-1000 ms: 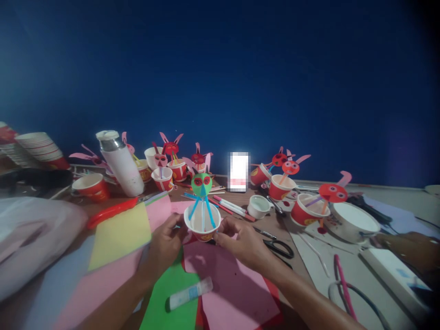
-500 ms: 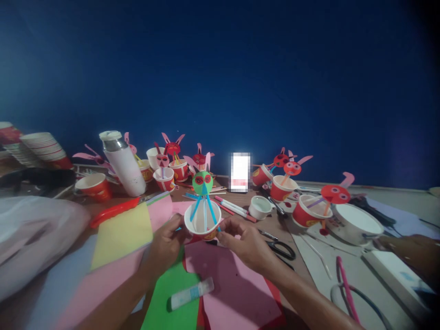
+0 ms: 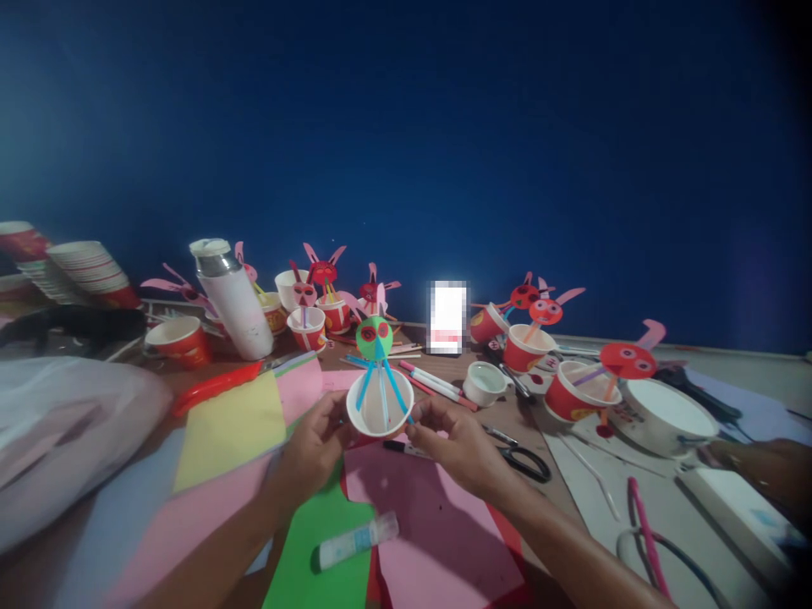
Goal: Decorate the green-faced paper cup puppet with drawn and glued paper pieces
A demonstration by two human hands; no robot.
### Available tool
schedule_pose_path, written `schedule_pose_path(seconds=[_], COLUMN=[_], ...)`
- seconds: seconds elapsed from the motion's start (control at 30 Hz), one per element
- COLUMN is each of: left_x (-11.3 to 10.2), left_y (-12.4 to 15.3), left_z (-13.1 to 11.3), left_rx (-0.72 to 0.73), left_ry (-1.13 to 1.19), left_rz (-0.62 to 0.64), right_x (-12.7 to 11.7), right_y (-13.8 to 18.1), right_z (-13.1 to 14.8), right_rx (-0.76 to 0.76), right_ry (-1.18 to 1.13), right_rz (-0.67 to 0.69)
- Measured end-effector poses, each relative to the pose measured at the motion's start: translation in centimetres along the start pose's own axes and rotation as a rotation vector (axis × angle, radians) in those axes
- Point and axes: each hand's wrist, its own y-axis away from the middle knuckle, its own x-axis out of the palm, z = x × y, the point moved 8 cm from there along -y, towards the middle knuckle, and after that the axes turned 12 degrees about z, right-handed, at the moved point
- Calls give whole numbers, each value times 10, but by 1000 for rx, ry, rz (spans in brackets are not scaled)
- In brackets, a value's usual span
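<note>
Between my two hands a paper cup (image 3: 360, 416) is held up, its open mouth tipped toward me. A green paper face (image 3: 375, 340) with red eyes, a blue beak and pink ears rises from its far rim, on blue straws (image 3: 398, 387) that run down into the cup. My left hand (image 3: 322, 431) is closed on the cup's left side. My right hand (image 3: 447, 436) pinches at the right side, by the end of a blue straw. Below lie pink paper (image 3: 431, 516), green paper (image 3: 317, 550) and a glue bottle (image 3: 359, 540).
Several cups with red paper faces, such as one cup (image 3: 571, 402), stand around the back. A white flask (image 3: 234, 304) leans at left near a red-handled cutter (image 3: 219, 387). Scissors (image 3: 529, 463), markers (image 3: 437, 382) and a small white cup (image 3: 485, 383) lie right. Another person's hand (image 3: 761, 461) is at far right.
The cup has tipped a little more toward me, showing less of its outer wall. Both hands still hold it. The whole view has shifted slightly.
</note>
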Motion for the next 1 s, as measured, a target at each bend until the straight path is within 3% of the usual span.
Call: schedule_pose_path(seconds=[0.4, 0.73, 1.0], left_x=[-10, -7, -7], left_y=[-1, -3, -1], left_z=[1, 1, 1], left_rx=[-21, -49, -47], left_ry=[-53, 26, 8], left_rz=[-38, 23, 29], right_x=[6, 10, 5], right_y=[-5, -6, -5], right_z=[-3, -5, -11], right_rx=[-14, -53, -21], right_ry=[-169, -239, -157], right_rz=[73, 130, 88])
